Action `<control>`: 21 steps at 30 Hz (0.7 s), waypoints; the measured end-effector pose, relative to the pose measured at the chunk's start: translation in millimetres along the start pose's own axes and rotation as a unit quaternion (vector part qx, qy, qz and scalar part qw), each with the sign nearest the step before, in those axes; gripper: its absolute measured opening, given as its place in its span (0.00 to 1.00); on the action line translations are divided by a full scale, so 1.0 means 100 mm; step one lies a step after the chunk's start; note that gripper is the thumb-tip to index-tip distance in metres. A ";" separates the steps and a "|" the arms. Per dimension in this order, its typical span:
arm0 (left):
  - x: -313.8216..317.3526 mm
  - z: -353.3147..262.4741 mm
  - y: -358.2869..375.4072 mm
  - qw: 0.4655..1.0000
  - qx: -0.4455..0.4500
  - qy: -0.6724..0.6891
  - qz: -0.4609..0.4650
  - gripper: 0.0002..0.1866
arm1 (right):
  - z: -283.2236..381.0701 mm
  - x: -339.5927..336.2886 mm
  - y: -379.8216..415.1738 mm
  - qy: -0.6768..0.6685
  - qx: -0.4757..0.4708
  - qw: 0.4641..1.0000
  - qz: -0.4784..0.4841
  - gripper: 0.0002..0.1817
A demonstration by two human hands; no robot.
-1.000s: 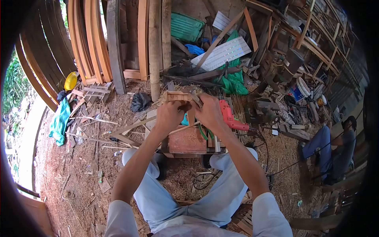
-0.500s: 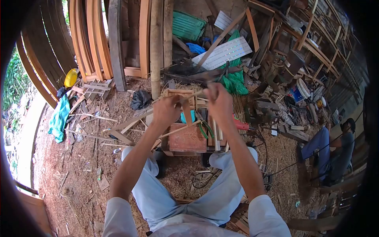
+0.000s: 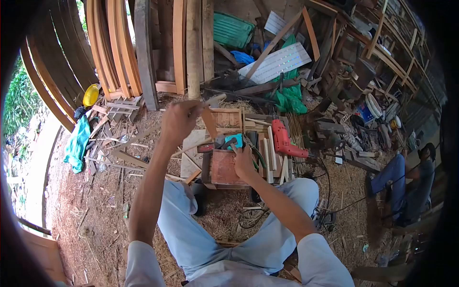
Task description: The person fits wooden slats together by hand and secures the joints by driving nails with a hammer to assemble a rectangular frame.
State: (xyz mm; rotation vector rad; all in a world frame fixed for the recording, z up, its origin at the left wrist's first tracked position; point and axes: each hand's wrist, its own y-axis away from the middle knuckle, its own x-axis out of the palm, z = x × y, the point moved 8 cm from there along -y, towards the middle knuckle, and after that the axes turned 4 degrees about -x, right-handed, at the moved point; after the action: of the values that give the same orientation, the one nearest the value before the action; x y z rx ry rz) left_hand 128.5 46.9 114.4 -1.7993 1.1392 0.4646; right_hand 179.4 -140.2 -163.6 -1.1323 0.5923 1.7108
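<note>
My left hand (image 3: 179,119) is raised at the left of a low wooden work box, its fingers closed round a piece of joined thin wooden strips (image 3: 209,122). Over the box, my right hand (image 3: 244,161) reaches down with its fingers together at a teal item (image 3: 234,140). A small dark thing is at its fingertips; I cannot make out what it is. Beneath the hand lies a reddish-brown board (image 3: 224,167). Pliers with green handles (image 3: 261,158) lie close by, partly hidden by the hand.
A red power drill (image 3: 285,141) lies right of the box, its cord running to the floor. Wood strips (image 3: 270,153) lie beside it. Shavings and scraps cover the floor (image 3: 105,205). Planks (image 3: 119,48) stand at the back left. Another person (image 3: 416,182) is at the right.
My right hand has left the wooden piece and moved down to the teal item. The left hand has moved left and up, still holding the piece. The drill now shows fully.
</note>
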 end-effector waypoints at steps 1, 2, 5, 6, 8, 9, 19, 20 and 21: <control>0.00 0.00 0.02 1.000 0.001 -0.001 -0.002 0.10 | 0.02 0.03 0.00 0.083 -0.026 0.996 -0.028 0.21; 0.06 -0.03 0.03 0.999 0.029 0.010 0.016 0.09 | 0.03 0.04 -0.01 0.166 -0.051 0.983 -0.056 0.24; 0.16 -0.02 0.10 0.998 0.049 0.036 0.033 0.08 | 0.09 -0.71 0.15 0.159 0.026 0.981 -0.111 0.31; 0.19 -0.10 0.15 0.996 0.065 0.049 0.046 0.08 | -0.03 -0.69 0.18 0.164 0.021 0.980 -0.107 0.31; 0.30 -0.17 0.22 0.992 0.083 0.064 0.071 0.07 | -0.46 -0.43 0.12 0.156 0.079 0.985 -0.003 0.39; 0.33 -0.18 0.28 0.992 0.080 0.068 0.064 0.07 | -0.48 -0.43 0.07 0.163 0.075 0.984 -0.004 0.39; 0.56 -0.03 0.56 0.995 0.027 0.039 0.086 0.09 | -0.94 -1.20 0.06 -0.432 0.250 0.847 -0.184 0.21; 0.59 -0.02 0.55 0.996 0.028 0.029 0.076 0.09 | -0.79 -1.41 0.15 -0.427 0.253 0.849 -0.184 0.21; 0.62 -0.03 0.55 0.997 0.030 0.018 0.069 0.09 | -0.47 -1.61 0.19 -0.420 0.200 0.879 -0.108 0.19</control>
State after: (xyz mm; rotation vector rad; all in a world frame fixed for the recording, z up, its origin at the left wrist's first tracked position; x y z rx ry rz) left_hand 112.1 5.9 44.9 -1.6904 1.2943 0.4749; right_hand 198.7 -257.3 -44.2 -0.0965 0.2270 1.5871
